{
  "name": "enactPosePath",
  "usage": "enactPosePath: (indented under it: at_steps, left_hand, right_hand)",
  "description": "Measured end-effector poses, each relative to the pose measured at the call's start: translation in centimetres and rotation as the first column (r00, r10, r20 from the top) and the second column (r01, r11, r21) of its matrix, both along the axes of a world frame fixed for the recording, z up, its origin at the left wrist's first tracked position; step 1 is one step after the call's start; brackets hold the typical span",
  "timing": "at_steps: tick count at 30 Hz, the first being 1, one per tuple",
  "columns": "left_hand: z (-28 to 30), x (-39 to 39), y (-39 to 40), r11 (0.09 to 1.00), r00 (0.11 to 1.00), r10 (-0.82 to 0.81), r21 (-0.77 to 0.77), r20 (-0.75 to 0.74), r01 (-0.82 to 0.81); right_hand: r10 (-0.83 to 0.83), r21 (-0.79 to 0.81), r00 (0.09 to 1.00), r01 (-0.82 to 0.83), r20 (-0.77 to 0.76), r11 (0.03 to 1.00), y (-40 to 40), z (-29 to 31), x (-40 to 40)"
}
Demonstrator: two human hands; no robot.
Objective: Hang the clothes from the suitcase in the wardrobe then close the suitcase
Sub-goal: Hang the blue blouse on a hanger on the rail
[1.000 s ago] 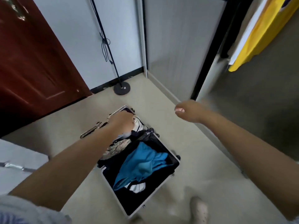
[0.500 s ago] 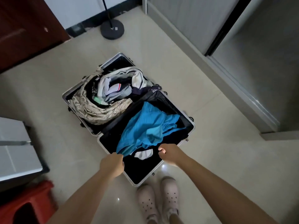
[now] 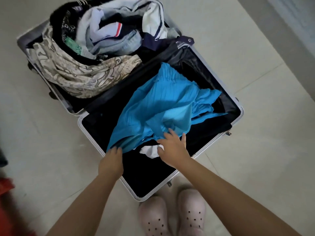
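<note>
We look straight down on the open suitcase (image 3: 102, 160), which lies flat on the pale tiled floor (image 3: 255, 150) with both halves spread and its silver rim showing all round. In the nearer half, lined in black, lies the blue garment (image 3: 163, 106), crumpled and pleated, with a white piece of cloth (image 3: 150, 151) peeking out just under its lower edge. Our left hand (image 3: 111, 161) reaches in at the garment's lower left corner, its fingers curled down into the blue cloth and gripping that edge. Our right hand (image 3: 172, 146) lies beside it, further right, fingers spread and fairly straight, resting on the bunched lower hem of the blue garment and touching the white cloth with the thumb; it does not clamp anything that we can see. The farther half of the suitcase is heaped with clothes: a beige patterned garment (image 3: 85, 74) draped along its near side, a white and pale blue bundle (image 3: 109, 31) with a red and navy stripe behind it, and dark pieces (image 3: 61, 21) tucked between. Below the suitcase's near corner we see our two feet in pale pink perforated clogs (image 3: 172, 217). A red object (image 3: 6, 186) shows at the left edge, too blurred to identify.
</note>
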State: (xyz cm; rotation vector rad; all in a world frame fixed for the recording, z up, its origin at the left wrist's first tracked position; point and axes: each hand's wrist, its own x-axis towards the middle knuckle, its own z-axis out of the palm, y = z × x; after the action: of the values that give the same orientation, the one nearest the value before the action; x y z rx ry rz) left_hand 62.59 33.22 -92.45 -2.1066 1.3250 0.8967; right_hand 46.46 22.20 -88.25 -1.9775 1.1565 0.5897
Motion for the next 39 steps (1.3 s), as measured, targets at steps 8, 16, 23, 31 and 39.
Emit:
enactPosePath:
  at_steps: [8,16,23,31,39]
  left_hand:
    - [-0.7,2.3,-1.2,0.937,0.935,-0.322,0.192,0.147,0.293]
    - [11.5,3.9,-4.6,0.969,0.944,-0.225,-0.042,0.239,0.242]
    - [29.3,3.3,-10.3,0.835,0.932,-0.275,-0.421,0.235,0.353]
    - [47.0,3.5,-14.9,0.797,0.828,-0.351,-0.324,0.438,0.509]
    - [61.4,5.4,-15.0,0.671,0.870,-0.164,-0.594,0.464,0.444]
  right_hand:
    - [-0.514,0.135,0.822,0.496,0.246,0.858,0.5,-0.7,-0.1]
    - [-0.395,-0.011,0.912,0.399,0.113,0.917,-3.2,10.0,-1.0]
    - [-0.242,-0.257,0.952,0.190,-0.187,0.948,-9.1,24.5,-4.3]
    - [-0.533,-0.213,0.799,0.593,0.279,0.777,-12.3,40.3,-4.8]
    - [-0.405,-0.212,0.606,0.697,0.685,0.685,-15.0,60.7,-2.7]
